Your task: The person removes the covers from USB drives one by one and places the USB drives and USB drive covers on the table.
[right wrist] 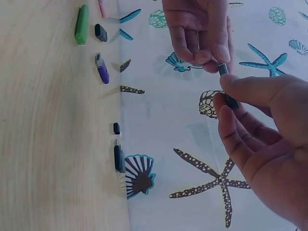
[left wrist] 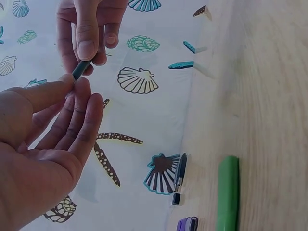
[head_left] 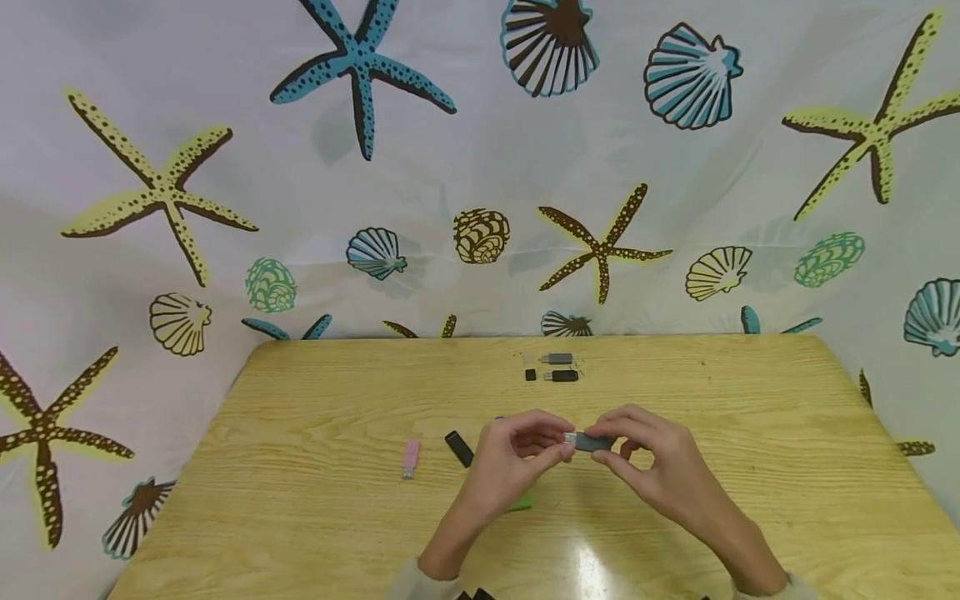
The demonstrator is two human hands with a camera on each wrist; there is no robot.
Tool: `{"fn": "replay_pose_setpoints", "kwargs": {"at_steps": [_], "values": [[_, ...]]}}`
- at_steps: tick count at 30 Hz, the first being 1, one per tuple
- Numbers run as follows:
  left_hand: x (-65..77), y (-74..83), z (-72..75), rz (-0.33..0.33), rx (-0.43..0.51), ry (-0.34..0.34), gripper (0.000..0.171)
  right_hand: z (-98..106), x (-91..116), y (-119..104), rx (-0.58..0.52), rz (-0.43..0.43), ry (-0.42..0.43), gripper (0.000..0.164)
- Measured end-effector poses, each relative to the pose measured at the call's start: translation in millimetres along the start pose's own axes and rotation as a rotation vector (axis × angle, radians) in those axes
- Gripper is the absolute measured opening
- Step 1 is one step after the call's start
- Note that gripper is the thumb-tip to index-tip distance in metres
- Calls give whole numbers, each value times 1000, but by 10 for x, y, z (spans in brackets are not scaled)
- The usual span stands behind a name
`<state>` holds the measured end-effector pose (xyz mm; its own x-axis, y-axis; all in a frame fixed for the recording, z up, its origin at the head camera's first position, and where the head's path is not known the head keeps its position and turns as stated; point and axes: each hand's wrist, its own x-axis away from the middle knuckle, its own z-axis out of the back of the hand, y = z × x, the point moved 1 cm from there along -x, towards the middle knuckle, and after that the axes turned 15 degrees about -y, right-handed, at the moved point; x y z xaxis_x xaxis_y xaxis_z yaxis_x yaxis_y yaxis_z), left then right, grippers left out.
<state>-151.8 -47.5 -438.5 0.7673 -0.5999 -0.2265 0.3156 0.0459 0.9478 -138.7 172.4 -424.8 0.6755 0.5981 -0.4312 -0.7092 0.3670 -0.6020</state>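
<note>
A dark grey USB flash drive [head_left: 595, 442] is held above the table between both hands, its light connector end toward the left. My left hand [head_left: 504, 458] pinches that end between thumb and fingertips. The thumb and fingers of my right hand [head_left: 663, 462] grip the grey body. Fingertips partly cover the drive [left wrist: 81, 70] in the left wrist view. Below and left of the hands lie a black stick [head_left: 459, 448] and a pink USB drive [head_left: 411, 458]. A green stick [head_left: 521, 503] shows partly behind the left wrist. The right wrist view shows a purple USB drive [right wrist: 102, 69].
At the wooden table's [head_left: 315, 417] back lie a grey USB drive [head_left: 558, 359], a black USB drive [head_left: 562, 376] and a small black cap [head_left: 531, 375]. White fabric [head_left: 450, 167] printed with starfish and shells hangs behind the table and along its sides.
</note>
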Motion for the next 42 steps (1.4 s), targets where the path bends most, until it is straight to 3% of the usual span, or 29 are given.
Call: {"fn": "replay_pose_setpoints", "kwargs": {"at_steps": [15,28,42], "values": [[46,73,130,-13,-4,51,17,-2,-173,-29,-58,-2,0,28],[74,142,170,-85,27,-4,15,40,-132,-123,-32,58,14,31],[129,195,161,-74,41,-22,15,73,-104,-191,-77,89,-2,30]]}}
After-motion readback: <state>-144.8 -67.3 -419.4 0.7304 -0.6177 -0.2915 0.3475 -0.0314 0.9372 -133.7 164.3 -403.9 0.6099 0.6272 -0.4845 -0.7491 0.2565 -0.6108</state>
